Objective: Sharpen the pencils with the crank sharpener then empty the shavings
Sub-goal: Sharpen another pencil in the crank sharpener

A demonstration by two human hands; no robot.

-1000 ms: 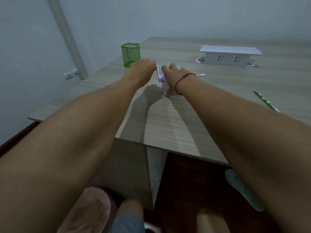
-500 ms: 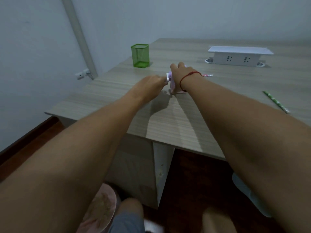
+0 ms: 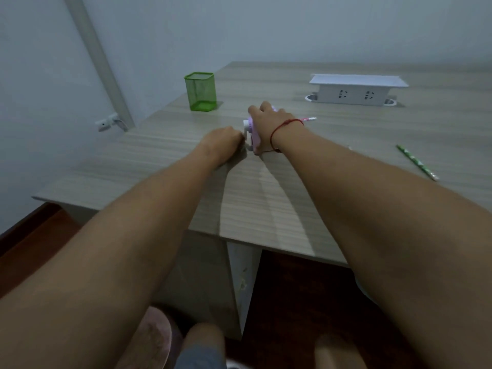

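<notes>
Head view shows the crank sharpener (image 3: 253, 135) standing on the table (image 3: 165, 161), with a pink pencil (image 3: 308, 119) pushed into its far side. The right hand (image 3: 267, 121) clamps over its body from above. The left hand (image 3: 223, 141) has its fingers curled on the crank (image 3: 245, 129). I judge the step is sharpening this pencil. The next turn needs a firm hold on the body; the green pencil (image 3: 416, 162) lies well apart, not yet sharpened.
</notes>
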